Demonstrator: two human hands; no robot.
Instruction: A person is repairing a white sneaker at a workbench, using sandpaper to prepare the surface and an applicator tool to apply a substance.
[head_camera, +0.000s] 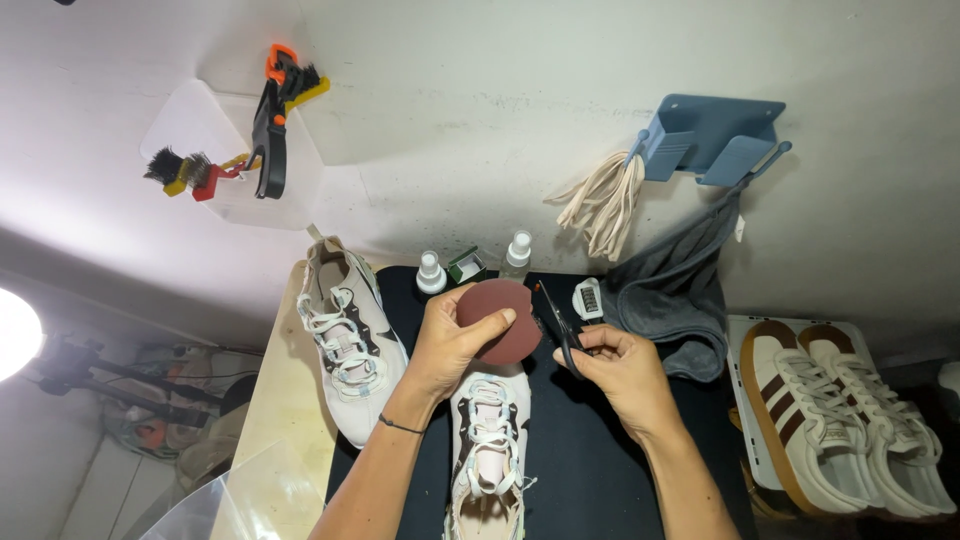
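White wall behind, with brushes (180, 170) and a clamp (270, 130) on a clear shelf, a blue rack (712, 135) holding laces (605, 200) and a grey cloth (675, 290). Below lies a black mat (590, 450). Left hand (450, 345) pinches a dark red disc (500, 318) over the toe of a white shoe (487, 450). Right hand (620, 365) is closed around black scissors (560, 325), their tips just beside the disc. Another shoe (345, 340) lies left; two spray bottles (430, 272) stand behind; a striped pair (840, 420) sits right.

Left hand (450, 345) grips sandpaper disc (498, 320); right hand (620, 370) holds scissors (560, 325).
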